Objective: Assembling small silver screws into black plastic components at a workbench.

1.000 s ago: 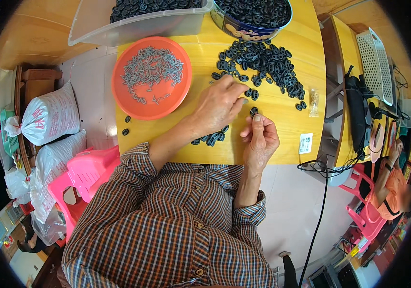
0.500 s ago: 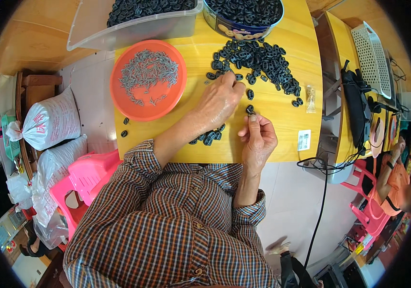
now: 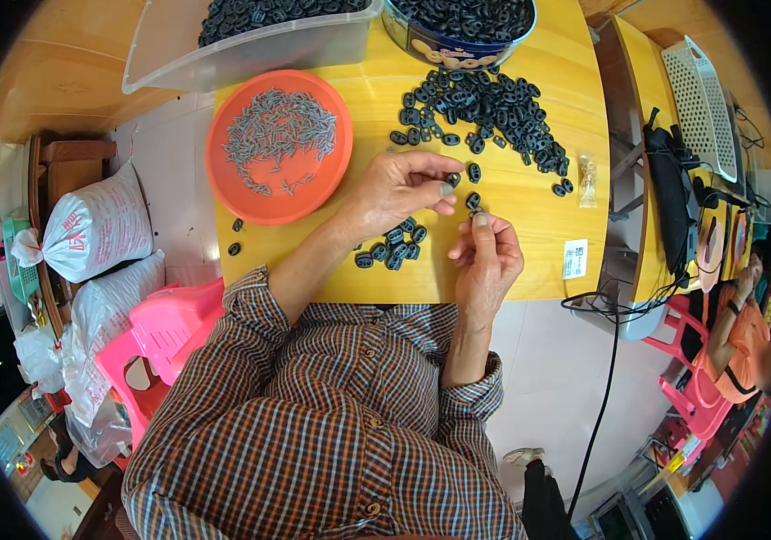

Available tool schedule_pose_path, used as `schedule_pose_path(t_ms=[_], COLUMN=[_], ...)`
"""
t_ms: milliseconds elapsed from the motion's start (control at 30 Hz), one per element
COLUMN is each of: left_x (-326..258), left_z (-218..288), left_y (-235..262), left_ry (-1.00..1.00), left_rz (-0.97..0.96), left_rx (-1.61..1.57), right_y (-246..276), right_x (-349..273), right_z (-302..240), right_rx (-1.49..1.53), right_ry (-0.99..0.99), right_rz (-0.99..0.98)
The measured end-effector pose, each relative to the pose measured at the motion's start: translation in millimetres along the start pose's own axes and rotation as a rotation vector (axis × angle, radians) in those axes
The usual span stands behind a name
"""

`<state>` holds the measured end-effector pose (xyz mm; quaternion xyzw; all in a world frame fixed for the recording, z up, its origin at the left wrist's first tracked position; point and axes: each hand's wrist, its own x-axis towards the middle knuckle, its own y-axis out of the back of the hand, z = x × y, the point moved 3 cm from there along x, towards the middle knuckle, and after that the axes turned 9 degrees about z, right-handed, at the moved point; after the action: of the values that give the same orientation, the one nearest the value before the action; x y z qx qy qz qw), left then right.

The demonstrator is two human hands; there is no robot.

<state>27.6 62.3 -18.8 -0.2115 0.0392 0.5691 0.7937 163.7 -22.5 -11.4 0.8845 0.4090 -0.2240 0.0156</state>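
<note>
Each grip is pinched on one small black part above the yellow desk [image 3: 547, 238]. The left hand [image 3: 403, 187] grasps the left-hand part [image 3: 454, 179] between thumb and forefinger; the right hand [image 3: 488, 256] grasps the right-hand part [image 3: 473, 201] at the thumb tip, its opposing finger mostly hidden. A loose part [image 3: 473, 171] lies just beside the left fingertips. For good control, pinch each part by its outer edge so that its holes stay visible. Brace the right hand low and use the left for fine positioning. Avoid a slack pinch: parts this small would probably turn or drop. Guide the fingers around the loose part, and work apart from the heap of black parts [image 3: 511, 117] and the orange-red dish [image 3: 331, 175] of grey pins [image 3: 282, 126], since a brushed sleeve could scatter either.
</note>
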Motion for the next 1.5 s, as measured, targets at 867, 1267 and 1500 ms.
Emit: schedule_pose_path(t_ms=[867,1267,1500], left_x=[-1.7,-4.6,-4.3], left_z=[-4.6,-0.7,-3.9], left_y=[-4.0,-4.7,-4.8], left_ry=[0.124,0.064,0.055], left_rz=[-0.089,-0.104,-0.118], left_rx=[-0.167,-0.076,-0.078], right_y=[-7.2,-8.0,-8.0], right_x=[-2.3,-1.6,-0.8], right_z=[-0.9,1.5,4.0], right_rx=[-0.036,-0.034,-0.04], right_ry=[0.061,0.066,0.049], right_rz=[-0.017,-0.017,-0.016])
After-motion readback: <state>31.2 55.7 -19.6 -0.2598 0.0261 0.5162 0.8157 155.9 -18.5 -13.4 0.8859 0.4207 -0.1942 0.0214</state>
